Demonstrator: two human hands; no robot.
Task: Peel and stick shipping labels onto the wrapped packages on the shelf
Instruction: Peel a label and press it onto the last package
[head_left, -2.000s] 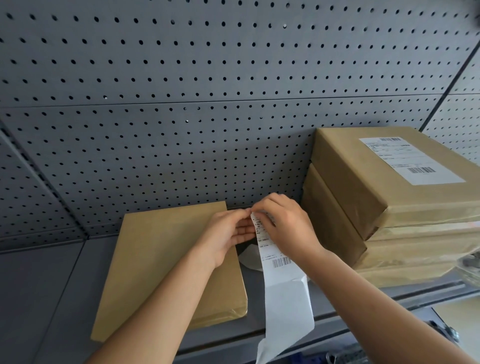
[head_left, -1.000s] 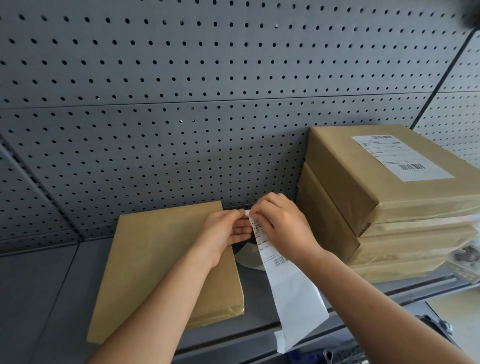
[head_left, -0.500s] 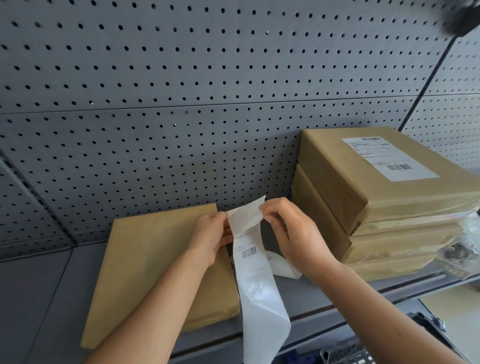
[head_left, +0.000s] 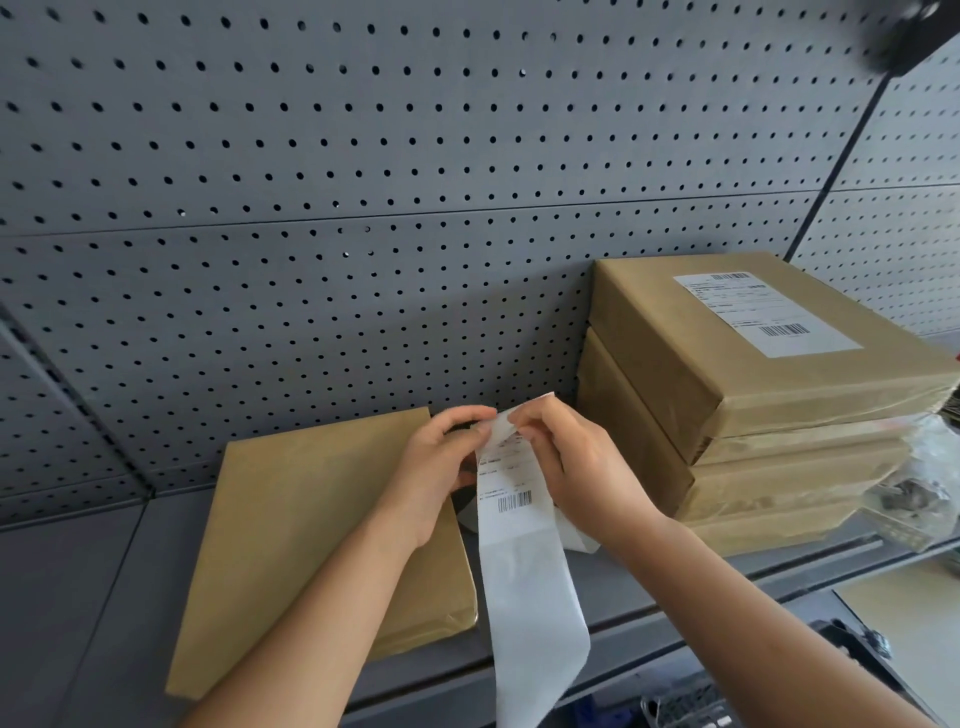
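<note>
A long white label strip (head_left: 519, 525) with a printed barcode hangs down in front of the grey shelf (head_left: 93, 561). My left hand (head_left: 441, 478) and my right hand (head_left: 576, 467) both pinch its top end, fingertips close together. A flat brown wrapped package (head_left: 311, 530) with no label on its visible top lies on the shelf under my left forearm. To the right stands a stack of brown wrapped packages (head_left: 727, 415); the top one bears a white shipping label (head_left: 763, 312).
Grey pegboard (head_left: 363, 208) backs the shelf. A clear plastic bag (head_left: 924, 488) with dark contents lies at the right of the stack. Below the shelf edge at the lower right sit dark objects (head_left: 852, 654). A white paper scrap (head_left: 576, 535) lies behind the strip.
The hands brought the strip's top end back together after the top flap was folded open half a second ago. The view shifted left, so the stack sits further right.
</note>
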